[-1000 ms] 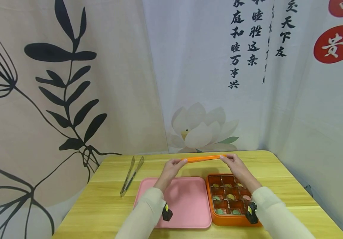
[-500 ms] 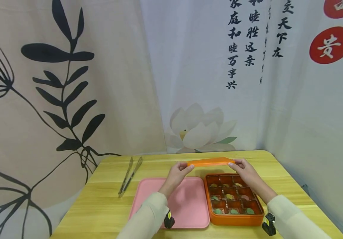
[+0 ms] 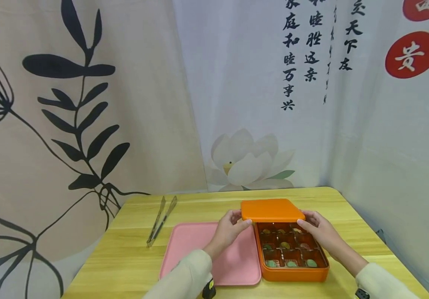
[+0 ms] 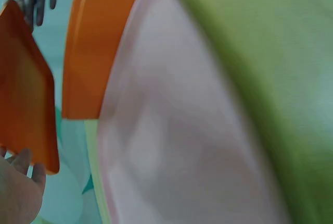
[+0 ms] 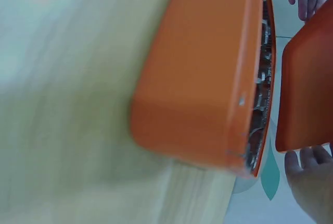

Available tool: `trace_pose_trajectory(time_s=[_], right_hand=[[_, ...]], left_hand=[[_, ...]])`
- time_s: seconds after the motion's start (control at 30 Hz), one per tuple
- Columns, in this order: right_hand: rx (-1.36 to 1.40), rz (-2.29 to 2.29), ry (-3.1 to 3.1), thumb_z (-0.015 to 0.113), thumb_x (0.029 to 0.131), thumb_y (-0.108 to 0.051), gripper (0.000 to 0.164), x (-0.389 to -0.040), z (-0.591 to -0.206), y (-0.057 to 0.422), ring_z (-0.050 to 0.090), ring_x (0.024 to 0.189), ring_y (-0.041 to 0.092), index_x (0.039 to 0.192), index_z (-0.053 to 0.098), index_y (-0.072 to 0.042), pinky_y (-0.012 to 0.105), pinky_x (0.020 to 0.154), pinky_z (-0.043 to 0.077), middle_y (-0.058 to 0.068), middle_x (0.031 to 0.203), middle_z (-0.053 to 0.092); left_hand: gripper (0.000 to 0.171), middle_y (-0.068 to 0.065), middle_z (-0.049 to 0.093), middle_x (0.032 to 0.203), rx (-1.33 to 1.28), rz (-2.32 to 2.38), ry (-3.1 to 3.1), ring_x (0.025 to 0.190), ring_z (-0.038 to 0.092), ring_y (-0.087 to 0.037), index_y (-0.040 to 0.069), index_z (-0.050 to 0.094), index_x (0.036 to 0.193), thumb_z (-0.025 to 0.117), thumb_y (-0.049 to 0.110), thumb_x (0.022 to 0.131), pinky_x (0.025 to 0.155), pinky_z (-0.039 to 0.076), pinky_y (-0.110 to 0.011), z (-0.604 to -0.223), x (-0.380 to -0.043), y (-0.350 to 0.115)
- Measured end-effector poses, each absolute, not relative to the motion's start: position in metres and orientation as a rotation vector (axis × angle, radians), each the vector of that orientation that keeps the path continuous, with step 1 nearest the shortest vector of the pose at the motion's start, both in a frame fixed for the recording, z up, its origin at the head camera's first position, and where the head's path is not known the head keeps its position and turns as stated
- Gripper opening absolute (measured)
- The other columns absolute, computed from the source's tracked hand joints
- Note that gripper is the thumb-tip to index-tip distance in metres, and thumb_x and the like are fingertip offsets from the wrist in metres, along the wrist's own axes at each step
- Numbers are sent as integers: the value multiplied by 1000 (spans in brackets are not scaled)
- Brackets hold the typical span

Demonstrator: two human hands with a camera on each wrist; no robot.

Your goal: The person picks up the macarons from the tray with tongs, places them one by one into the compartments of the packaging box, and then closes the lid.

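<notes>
Both hands hold an orange lid by its left and right edges, tilted above the back part of an orange box. My left hand grips the lid's left side, thumb toward me. At the opposite side my right hand grips it the same way. The box has a brown divided insert with small wrapped pieces, green and yellowish, in its compartments; the lid hides part of the back row. In the left wrist view the lid hangs apart from the box.
A pink tray lies directly left of the box. Metal tongs rest on the wooden table further left. A printed curtain hangs behind the table.
The lid has come down and toward me, moving right until it overlaps the box's back edge; its top now shows. Both hands moved with it, keeping their grip.
</notes>
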State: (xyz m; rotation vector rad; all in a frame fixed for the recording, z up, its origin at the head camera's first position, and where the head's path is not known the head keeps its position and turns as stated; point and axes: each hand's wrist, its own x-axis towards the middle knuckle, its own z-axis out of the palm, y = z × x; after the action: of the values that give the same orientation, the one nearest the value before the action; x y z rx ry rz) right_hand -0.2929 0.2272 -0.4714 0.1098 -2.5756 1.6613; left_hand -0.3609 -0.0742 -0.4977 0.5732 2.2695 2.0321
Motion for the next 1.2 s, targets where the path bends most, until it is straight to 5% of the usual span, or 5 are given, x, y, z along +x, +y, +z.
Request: trace_pose_trajectory(time_s=[0.53,0.8,0.9,1.13,1.2], right_hand=[[67,1655,-2672,57,101,-38,69,-256,-489,259,29,141,45,148,31,5,48,104,40,26,155,29],[61,1671,-2631,58,101,-33,64,-239,-498,266,33,139,39,146,35,6,16,92,43,25,154,33],[53,1682,-2619,59,101,-32,63,-233,-500,268,40,136,22,146,35,5,11,90,40,25,154,33],[86,1675,-2644,58,102,-31,65,-224,-505,272,31,140,40,146,32,8,25,98,45,29,154,29],[88,1653,-2649,60,101,-30,63,-223,-510,274,34,140,34,144,34,8,22,98,44,28,153,31]], left_hand=[[53,-7,58,137,626,1927,2343,129,52,-28,11,60,130,79,33,86,107,36,-53,-512,-327,-53],[53,-6,56,140,622,1933,2299,131,49,-30,13,59,128,80,33,84,109,34,-53,-516,-312,-46],[53,-5,55,140,627,1929,2274,132,47,-29,12,58,128,80,32,85,110,30,-55,-519,-306,-45],[54,-5,43,152,652,1899,2247,138,40,-32,12,56,130,80,30,85,111,27,-57,-528,-296,-44],[56,-4,41,153,647,1887,2251,138,40,-32,12,56,131,81,30,84,111,28,-56,-530,-295,-43]])
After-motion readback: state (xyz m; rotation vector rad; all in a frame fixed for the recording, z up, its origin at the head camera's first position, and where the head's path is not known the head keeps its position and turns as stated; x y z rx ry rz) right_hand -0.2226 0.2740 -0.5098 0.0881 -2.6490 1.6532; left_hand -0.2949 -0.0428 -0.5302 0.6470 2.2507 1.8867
